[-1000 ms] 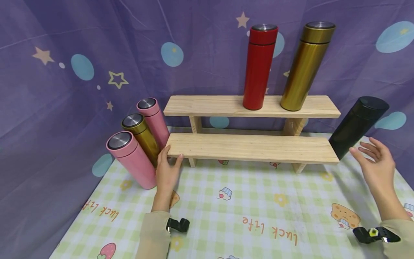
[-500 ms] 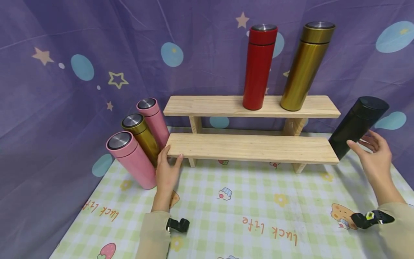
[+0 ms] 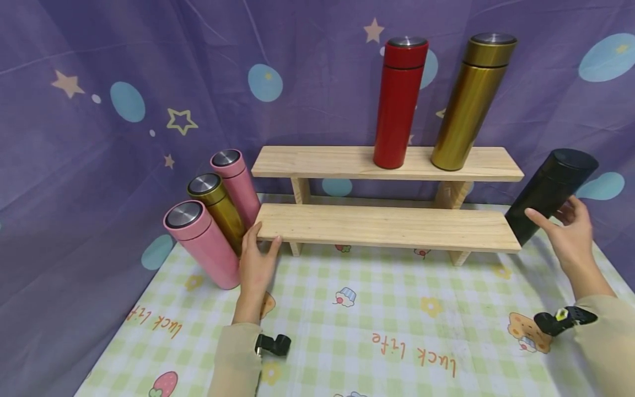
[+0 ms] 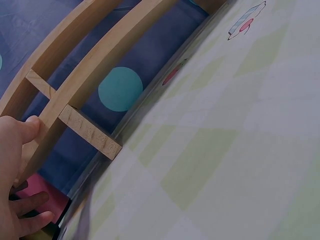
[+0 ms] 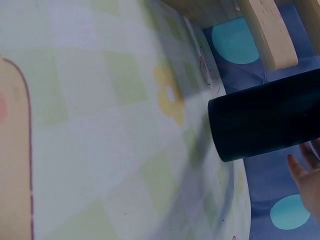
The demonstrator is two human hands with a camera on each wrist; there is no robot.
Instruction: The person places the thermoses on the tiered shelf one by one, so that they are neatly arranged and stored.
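Note:
My left hand [image 3: 257, 267] holds the left end of the lower shelf of a two-tier wooden stand [image 3: 387, 227]. In the left wrist view, its thumb [image 4: 31, 129] lies against the shelf's front edge. My right hand [image 3: 570, 237] is beside a black thermos flask [image 3: 543, 190], which stands at the stand's right end. Its thumb overlaps the flask in the head view, and the other fingers are partly hidden behind it. In the right wrist view, a fingertip [image 5: 294, 164] shows just off the flask's side, so no grip is plain.
On the upper shelf stand a red flask [image 3: 401, 105] and a tall gold flask [image 3: 471, 105]. Left of the stand are a large pink flask [image 3: 203, 245], a small gold flask [image 3: 218, 207] and another pink flask [image 3: 238, 184]. A checked cloth [image 3: 387, 309] covers the table before a purple curtain [image 3: 307, 33].
My right hand has moved left and slightly forward, bringing its thumb across the black flask. The left hand stays at the shelf's end, and the flasks have not moved.

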